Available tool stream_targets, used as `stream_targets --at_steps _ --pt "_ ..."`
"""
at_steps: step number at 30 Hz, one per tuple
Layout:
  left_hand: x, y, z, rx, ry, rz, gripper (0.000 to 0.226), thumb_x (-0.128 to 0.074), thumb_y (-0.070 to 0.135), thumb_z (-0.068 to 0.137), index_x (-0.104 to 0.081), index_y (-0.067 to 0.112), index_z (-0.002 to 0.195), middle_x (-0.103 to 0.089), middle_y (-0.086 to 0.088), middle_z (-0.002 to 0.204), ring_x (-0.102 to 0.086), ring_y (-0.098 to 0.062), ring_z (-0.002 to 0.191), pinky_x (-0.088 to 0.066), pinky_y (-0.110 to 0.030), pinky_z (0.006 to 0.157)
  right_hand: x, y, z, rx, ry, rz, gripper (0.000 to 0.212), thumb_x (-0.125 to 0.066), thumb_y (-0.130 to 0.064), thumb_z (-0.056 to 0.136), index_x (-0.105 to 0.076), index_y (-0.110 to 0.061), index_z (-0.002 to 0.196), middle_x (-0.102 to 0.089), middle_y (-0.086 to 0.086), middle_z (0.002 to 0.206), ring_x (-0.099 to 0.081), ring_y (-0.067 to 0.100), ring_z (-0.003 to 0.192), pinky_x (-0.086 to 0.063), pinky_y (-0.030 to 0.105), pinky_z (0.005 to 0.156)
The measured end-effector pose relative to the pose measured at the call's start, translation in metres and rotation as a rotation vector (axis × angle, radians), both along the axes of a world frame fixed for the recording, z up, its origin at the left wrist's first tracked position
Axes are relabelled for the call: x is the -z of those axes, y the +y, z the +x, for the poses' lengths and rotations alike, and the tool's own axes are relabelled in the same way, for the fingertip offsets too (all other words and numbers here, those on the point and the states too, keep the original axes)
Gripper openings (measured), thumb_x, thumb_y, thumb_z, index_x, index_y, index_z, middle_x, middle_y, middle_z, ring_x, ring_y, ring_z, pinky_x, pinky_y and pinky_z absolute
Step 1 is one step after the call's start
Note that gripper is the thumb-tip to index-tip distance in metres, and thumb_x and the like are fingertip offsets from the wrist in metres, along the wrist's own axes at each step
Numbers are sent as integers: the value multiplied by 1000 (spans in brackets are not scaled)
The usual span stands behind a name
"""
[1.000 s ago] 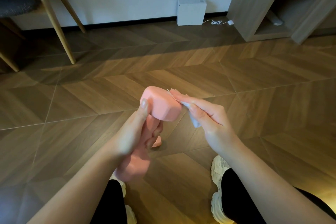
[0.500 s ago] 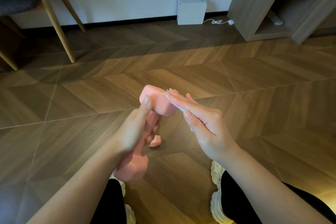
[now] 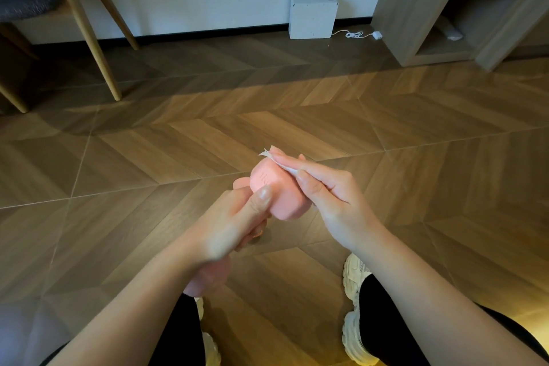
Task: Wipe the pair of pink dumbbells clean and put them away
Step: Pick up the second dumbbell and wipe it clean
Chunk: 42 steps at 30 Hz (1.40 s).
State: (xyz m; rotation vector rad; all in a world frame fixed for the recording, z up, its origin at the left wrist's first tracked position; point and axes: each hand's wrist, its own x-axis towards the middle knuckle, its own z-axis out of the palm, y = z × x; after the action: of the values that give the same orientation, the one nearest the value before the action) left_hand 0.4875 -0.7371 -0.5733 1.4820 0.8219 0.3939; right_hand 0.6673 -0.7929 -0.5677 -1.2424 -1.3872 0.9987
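Fingers of the left hand [image 3: 231,226] clamp the handle of a matte pink hex-headed dumbbell [image 3: 273,190], thumb on its upper head, held tilted over the brown herringbone wood floor [image 3: 148,157], mid-scene. The right hand [image 3: 332,196] pinches a small white wipe [image 3: 286,169] against that head's far edge.

Home room: herringbone floor [image 3: 297,128], chair [image 3: 86,24], shelving [image 3: 421,3].

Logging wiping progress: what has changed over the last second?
The right hand slid the white wipe up the upper head of the pink dumbbell to its far edge, and that head tipped its end face toward the camera. The left hand still grips the handle, thumb on the head.
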Motion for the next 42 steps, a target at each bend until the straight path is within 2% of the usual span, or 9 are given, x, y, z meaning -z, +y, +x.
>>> stream_targets --at_steps 11,16,20,25,28,32,36,39,42 --pt "4 4 -1 -110 -107 -126 69 -57 91 61 -49 23 67 -29 -2 64 -24 -14 54 -23 -21 48 -1 -10 -3 9 -32 99 33 -41 -10 103 -57 -12 131 -58 -2 140 -49 14 136 -20 37 123" --pt "9 7 -1 -106 -168 -72 73 -58 91 61 -46 19 67 -32 -2 65 -24 -17 63 -28 -25 59 -1 -5 1 87 -13 1 34 -42 -12 102 -61 -22 129 -63 -12 130 -59 -13 85 -25 36 120" --pt "4 5 -2 52 -75 116 64 -48 88 72 -50 28 53 -39 8 48 -27 -4 48 -26 -14 49 0 0 0 98 8 -61 34 -40 -12 105 -62 -9 132 -62 -3 136 -56 3 125 -21 41 122" --pt "4 7 0 118 58 258 84 -38 93 71 -47 10 64 -39 8 52 -34 -3 48 -28 -16 50 -3 -3 -6 53 -33 14 34 -39 -12 102 -64 -10 126 -61 0 137 -49 10 135 -14 43 124" --pt "7 3 2 49 4 121 72 -45 93 67 -49 21 61 -36 2 55 -30 -12 52 -25 -25 50 -3 -8 -8 43 -78 97 32 -41 -9 102 -64 -12 124 -61 1 137 -49 12 135 -15 44 123" --pt "5 4 7 -171 -142 -150 80 -51 85 67 -47 5 68 -31 -11 61 -22 -17 52 -25 -23 44 -1 -13 -1 42 -120 162 34 -38 -12 104 -62 -14 128 -60 0 138 -47 15 137 -15 49 123" --pt "4 8 7 -208 -188 -155 76 -57 93 57 -44 19 63 -35 2 61 -22 -13 52 -26 -18 44 1 -15 7 86 -116 130 33 -38 -15 103 -58 -21 129 -65 -17 128 -56 9 127 -17 45 123" --pt "8 6 6 -105 -217 -95 71 -59 91 59 -39 23 55 -25 -1 58 -18 -16 54 -22 -19 47 6 -13 7 102 -129 70 34 -39 -12 103 -56 -19 132 -60 -43 88 -60 -13 87 -29 37 117" --pt "10 4 3 0 -215 -50 68 -58 88 65 -46 21 61 -26 -2 59 -21 -15 56 -21 -23 51 9 -7 6 127 -27 1 36 -42 -19 103 -60 -15 133 -67 -21 121 -57 -11 86 -40 14 86"
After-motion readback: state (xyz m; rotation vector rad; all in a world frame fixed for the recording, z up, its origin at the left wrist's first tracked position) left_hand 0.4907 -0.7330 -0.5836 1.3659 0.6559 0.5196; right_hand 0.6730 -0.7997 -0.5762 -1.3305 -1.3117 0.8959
